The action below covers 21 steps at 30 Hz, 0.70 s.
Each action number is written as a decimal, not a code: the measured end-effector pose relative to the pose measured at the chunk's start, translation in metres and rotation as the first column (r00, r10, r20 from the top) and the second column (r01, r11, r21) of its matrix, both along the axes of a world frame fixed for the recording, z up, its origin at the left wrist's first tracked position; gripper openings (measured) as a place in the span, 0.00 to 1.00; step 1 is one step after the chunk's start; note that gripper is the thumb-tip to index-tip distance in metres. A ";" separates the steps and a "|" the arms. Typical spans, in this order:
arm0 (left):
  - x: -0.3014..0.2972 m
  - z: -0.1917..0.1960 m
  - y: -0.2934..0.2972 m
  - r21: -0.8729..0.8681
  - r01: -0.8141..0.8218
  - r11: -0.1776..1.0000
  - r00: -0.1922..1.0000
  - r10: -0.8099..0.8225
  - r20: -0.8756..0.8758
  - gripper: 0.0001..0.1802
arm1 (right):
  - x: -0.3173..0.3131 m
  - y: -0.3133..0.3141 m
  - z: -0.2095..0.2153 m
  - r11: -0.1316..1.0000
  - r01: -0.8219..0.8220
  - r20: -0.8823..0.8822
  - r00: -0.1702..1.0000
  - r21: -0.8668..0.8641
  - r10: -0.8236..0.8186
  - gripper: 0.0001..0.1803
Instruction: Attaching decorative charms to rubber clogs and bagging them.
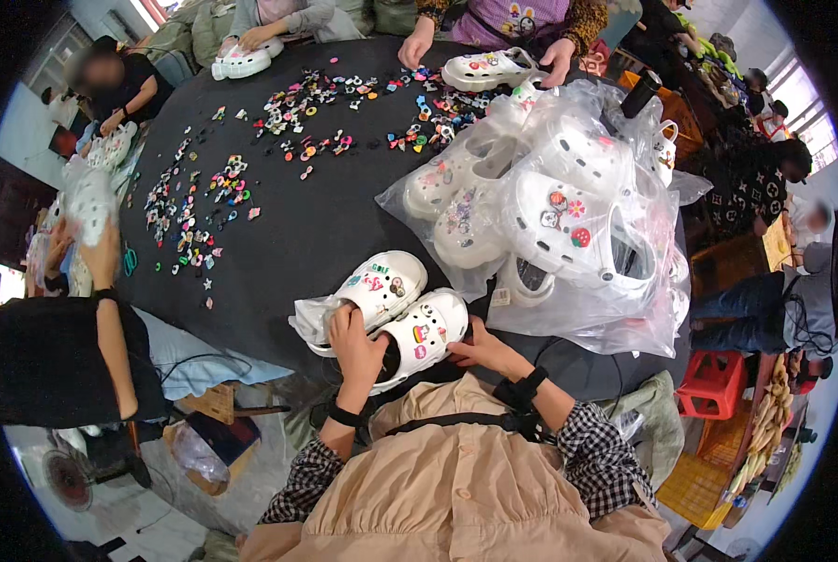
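Black table, near edge: clog between both hands, left hand closed at its opening, right hand clamped by its toe; mate touching, just left. Bagged clogs heaped close right, blocking that side. Beyond, scattered charms; far edge, co-worker's hand on another clog.

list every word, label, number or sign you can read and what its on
Green lettering on the farther clog: legible, but I won't copy it.
Pink charm on the nearer clog: too small to read.
Pale tag at the bag: too small.
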<state>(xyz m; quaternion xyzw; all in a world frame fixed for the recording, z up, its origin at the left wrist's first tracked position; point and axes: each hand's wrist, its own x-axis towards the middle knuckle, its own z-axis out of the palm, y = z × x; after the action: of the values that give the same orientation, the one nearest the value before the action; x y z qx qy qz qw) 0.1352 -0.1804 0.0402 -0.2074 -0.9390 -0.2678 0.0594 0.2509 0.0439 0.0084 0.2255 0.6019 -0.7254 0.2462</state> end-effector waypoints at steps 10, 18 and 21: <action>-0.006 -0.001 -0.003 0.074 -0.013 0.997 0.995 0.006 0.095 0.22 | 0.002 -0.005 0.007 0.997 0.044 -0.018 0.999 -0.068 -0.045 0.46; -0.006 0.002 0.002 0.018 -0.013 1.000 1.000 0.013 0.009 0.20 | 0.000 -0.007 0.000 0.995 -0.065 -0.011 0.998 0.073 0.066 0.42; -0.009 0.006 0.001 0.031 -0.008 0.999 1.000 0.007 0.018 0.17 | -0.001 -0.006 0.004 0.995 -0.079 -0.010 0.997 0.057 0.079 0.41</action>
<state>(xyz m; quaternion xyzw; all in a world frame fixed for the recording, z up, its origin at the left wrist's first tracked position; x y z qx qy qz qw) 0.1265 -0.1795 0.0463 -0.2005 -0.9360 -0.2838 0.0552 0.2495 0.0380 0.0128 0.2039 0.6320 -0.6992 0.2646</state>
